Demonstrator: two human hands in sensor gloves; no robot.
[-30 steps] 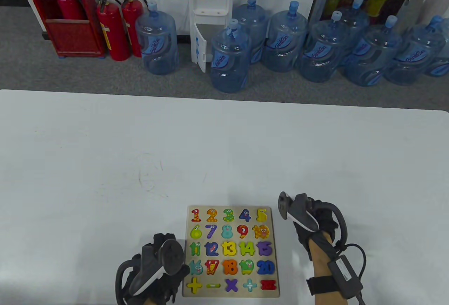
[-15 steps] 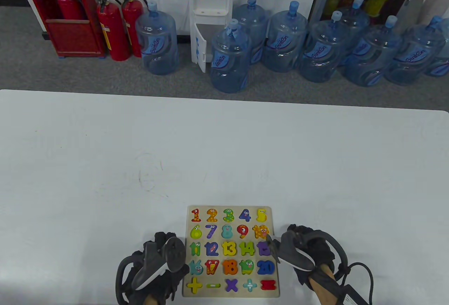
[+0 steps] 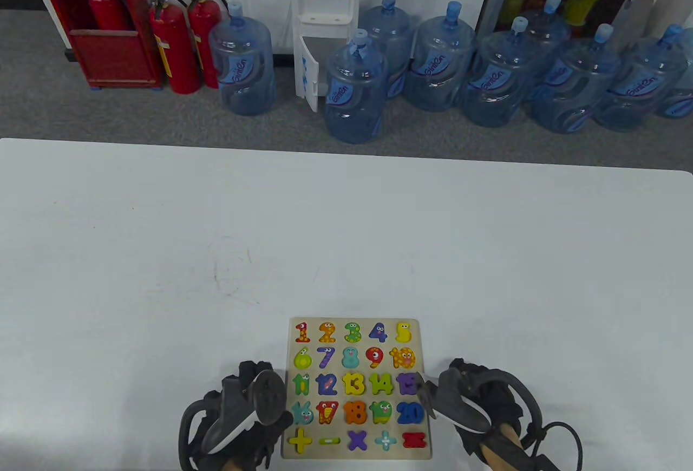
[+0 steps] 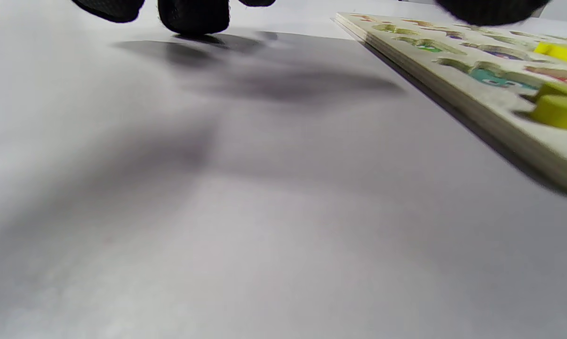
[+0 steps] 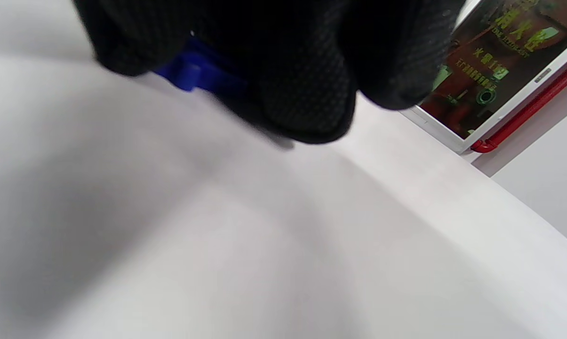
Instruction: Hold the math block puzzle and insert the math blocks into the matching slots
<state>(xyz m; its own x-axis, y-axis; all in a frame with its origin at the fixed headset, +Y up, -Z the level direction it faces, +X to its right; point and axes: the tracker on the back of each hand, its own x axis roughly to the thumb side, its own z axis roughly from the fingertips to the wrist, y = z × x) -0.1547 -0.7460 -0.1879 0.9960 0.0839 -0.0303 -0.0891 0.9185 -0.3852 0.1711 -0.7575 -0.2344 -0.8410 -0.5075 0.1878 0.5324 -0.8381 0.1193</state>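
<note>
The wooden puzzle board (image 3: 419, 349) lies flat near the table's front edge, with coloured number and sign blocks in all its slots. My left hand (image 3: 252, 384) is at the board's left edge. In the left wrist view its fingertips (image 4: 194, 16) touch the table beside the board (image 4: 471, 101), and the thumb (image 4: 490, 5) hangs over the board. My right hand (image 3: 474, 384) is at the board's right edge, beside the purple 15 (image 3: 406, 383) and blue 20 (image 3: 410, 412). In the right wrist view its curled fingers (image 5: 302, 94) cover a blue block (image 5: 189, 73); contact is unclear.
The white table (image 3: 346, 233) stretches far and to both sides of the board. A cable (image 3: 568, 438) trails from my right wrist. Water bottles and fire extinguishers stand on the floor beyond the table.
My right hand has moved from beside the board's far right corner back and inward to the right edge by the 15 and 20. My left hand has stayed put.
</note>
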